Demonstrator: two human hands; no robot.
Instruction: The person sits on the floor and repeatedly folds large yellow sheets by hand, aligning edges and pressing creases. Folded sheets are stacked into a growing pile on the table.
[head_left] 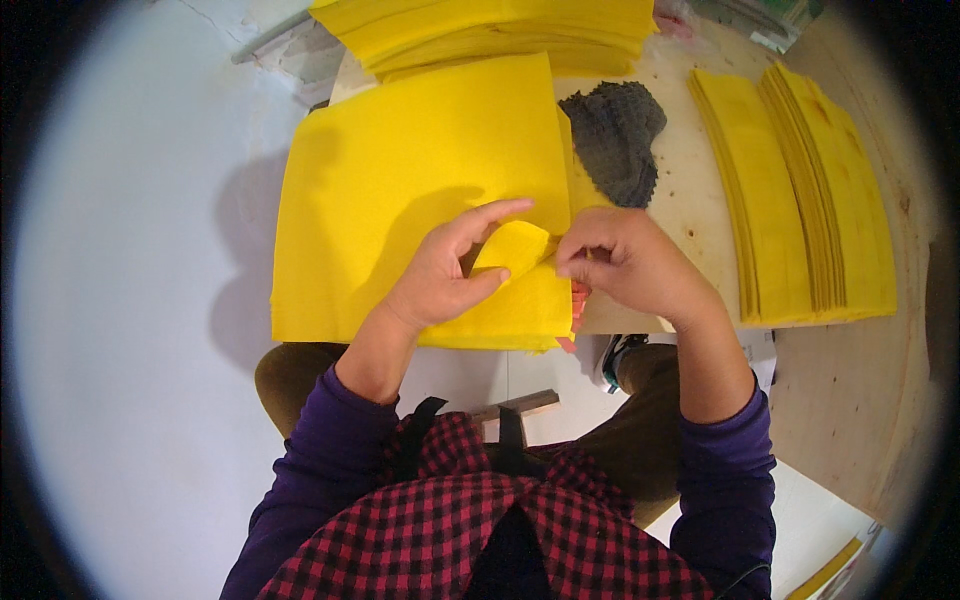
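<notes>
A large stack of yellow sheets (400, 140), cloth-like in look, lies in front of me. One corner of the top sheet is curled up into a folded yellow flap (513, 248) between my hands. My left hand (445, 262) is around the left side of this flap, thumb and fingers apart. At the stack's right edge, the fingers of my right hand (620, 255) are pinched together on the end of the flap. Just below that hand, bits of red-orange material (579, 305) stick out at the stack's edge.
A crumpled dark grey cloth (620, 135) lies on the wooden table (690, 235) beyond my right hand. Folded yellow piles (800, 200) stand at the right. Another yellow stack (490, 30) is at the far side. A wooden bar (530, 402) shows below the table's edge near my legs.
</notes>
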